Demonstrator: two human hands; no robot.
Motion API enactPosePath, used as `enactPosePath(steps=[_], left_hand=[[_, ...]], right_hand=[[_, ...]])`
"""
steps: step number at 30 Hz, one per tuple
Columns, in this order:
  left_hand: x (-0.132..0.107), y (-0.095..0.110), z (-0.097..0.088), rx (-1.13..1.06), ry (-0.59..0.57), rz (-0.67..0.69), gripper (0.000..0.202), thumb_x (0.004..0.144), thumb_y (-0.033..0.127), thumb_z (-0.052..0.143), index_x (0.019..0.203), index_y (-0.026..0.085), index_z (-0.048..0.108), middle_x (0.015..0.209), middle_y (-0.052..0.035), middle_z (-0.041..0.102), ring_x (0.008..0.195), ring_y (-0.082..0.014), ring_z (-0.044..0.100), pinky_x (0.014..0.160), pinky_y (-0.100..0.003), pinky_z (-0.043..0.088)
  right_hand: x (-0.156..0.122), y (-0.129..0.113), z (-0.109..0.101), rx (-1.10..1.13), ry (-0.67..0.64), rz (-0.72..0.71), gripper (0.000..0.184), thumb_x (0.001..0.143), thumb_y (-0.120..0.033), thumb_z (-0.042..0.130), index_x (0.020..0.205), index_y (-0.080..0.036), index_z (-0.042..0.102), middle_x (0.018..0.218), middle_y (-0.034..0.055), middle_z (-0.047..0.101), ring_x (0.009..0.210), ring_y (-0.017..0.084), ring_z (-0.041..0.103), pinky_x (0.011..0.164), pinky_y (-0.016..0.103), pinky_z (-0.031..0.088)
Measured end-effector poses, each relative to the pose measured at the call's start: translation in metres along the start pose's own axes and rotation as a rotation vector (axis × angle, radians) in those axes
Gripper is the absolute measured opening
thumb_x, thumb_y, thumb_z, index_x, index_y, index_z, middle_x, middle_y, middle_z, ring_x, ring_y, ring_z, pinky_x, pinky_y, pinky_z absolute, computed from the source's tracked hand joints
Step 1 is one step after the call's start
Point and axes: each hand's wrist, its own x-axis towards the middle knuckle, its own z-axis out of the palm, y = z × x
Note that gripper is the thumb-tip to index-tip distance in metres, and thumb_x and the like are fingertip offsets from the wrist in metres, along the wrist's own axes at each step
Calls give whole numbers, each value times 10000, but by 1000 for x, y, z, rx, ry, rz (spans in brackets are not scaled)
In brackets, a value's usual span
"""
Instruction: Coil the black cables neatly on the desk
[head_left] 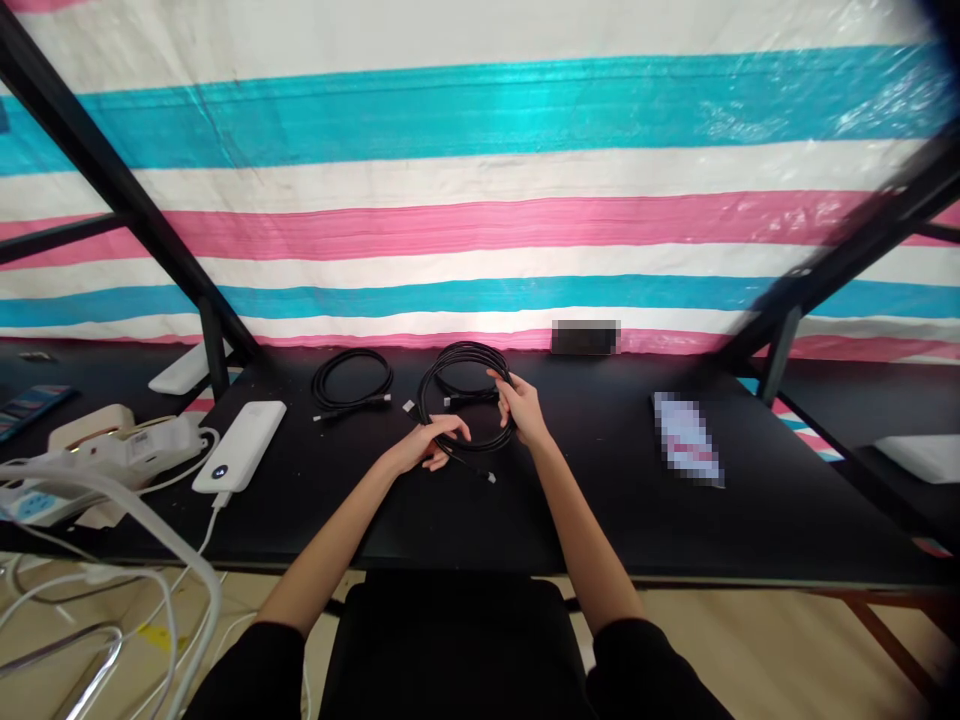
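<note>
A coiled black cable (469, 348), looped several times, is held up over the table between my two hands. My right hand (519, 408) pinches the coil's right side, fingers closed around the strands. At the lower left of the loop, my left hand (426, 445) has its fingers curled over the cable. One USB plug (409, 407) sticks out on the left; another cable end (490, 477) hangs below the coil. Through the loop I see part of a second black cable (471, 398) lying on the table. Further left lies another coiled black cable (352, 356).
On the black table (600, 530) at left is a white power bank (244, 445) with a cable plugged in, beside a power strip (142, 448). To the right lies a blurred phone-like item (686, 440); a dark box (585, 338) stands at the back. Black frame bars flank both sides.
</note>
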Motion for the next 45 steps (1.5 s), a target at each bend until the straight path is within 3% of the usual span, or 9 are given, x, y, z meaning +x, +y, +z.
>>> enactPosePath(steps=[7, 10, 15, 20, 24, 30, 34, 38, 45], left_hand=[[17, -1, -8, -224, 512, 119, 204, 750, 359, 587, 766, 157, 597, 328, 116, 268, 236, -61, 311, 290, -171, 195], [25, 0, -6, -261, 604, 136, 176, 771, 336, 558, 764, 162, 575, 332, 117, 260, 248, -69, 349, 301, -168, 208], [46, 6, 4, -343, 715, 129, 106, 811, 243, 496, 791, 154, 550, 368, 100, 305, 340, -96, 486, 381, -172, 362], [72, 16, 12, -408, 776, 105, 139, 865, 249, 454, 820, 146, 535, 408, 99, 309, 365, -73, 489, 503, -195, 480], [82, 17, 11, -423, 777, 73, 182, 894, 302, 447, 837, 148, 527, 428, 94, 310, 404, -77, 521, 535, -192, 502], [79, 10, 6, -399, 587, -82, 228, 853, 321, 532, 758, 113, 545, 433, 46, 415, 388, -116, 529, 452, -227, 489], [77, 12, 9, -393, 576, -49, 204, 874, 295, 495, 802, 112, 550, 437, 52, 429, 381, -92, 521, 461, -190, 477], [79, 20, 14, -375, 599, 2, 189, 900, 273, 445, 955, 116, 535, 480, 42, 492, 419, -106, 576, 466, -184, 472], [79, 22, 2, -363, 520, -119, 242, 850, 278, 533, 990, 80, 533, 540, -44, 599, 417, -141, 597, 444, -208, 479]], right_hand=[[-5, -12, 2, -59, 0, 10, 606, 711, -439, 637, 1245, -171, 538, 459, -79, 455, 416, 124, 531, 348, 213, 416], [-8, -16, 5, -84, -25, 28, 676, 709, -447, 644, 1312, -197, 468, 543, -48, 512, 546, 169, 615, 367, 211, 450], [-6, -14, 3, -67, -34, 75, 674, 666, -400, 699, 1280, -241, 472, 819, 4, 613, 671, 143, 624, 478, 221, 545], [-2, -8, 0, -65, -40, 151, 625, 713, -449, 647, 1272, -261, 438, 1029, 64, 609, 587, 139, 653, 381, 203, 512], [1, -1, -1, -93, -29, 172, 565, 698, -426, 671, 1190, -242, 463, 971, 63, 630, 498, 118, 634, 328, 169, 464], [8, 11, -8, -7, 61, 173, 501, 700, -356, 683, 1137, -234, 469, 895, 40, 664, 505, 121, 637, 370, 185, 502], [12, 19, -9, 30, 72, 157, 375, 692, -310, 686, 1027, -214, 548, 876, 42, 667, 595, 153, 675, 445, 213, 545], [17, 26, -9, 96, 96, 104, 457, 691, -284, 692, 1117, -220, 538, 901, 38, 660, 732, 186, 698, 529, 238, 575], [16, 25, -9, 63, 168, 129, 488, 671, -215, 686, 1136, -169, 549, 923, 57, 632, 711, 174, 687, 576, 289, 598]])
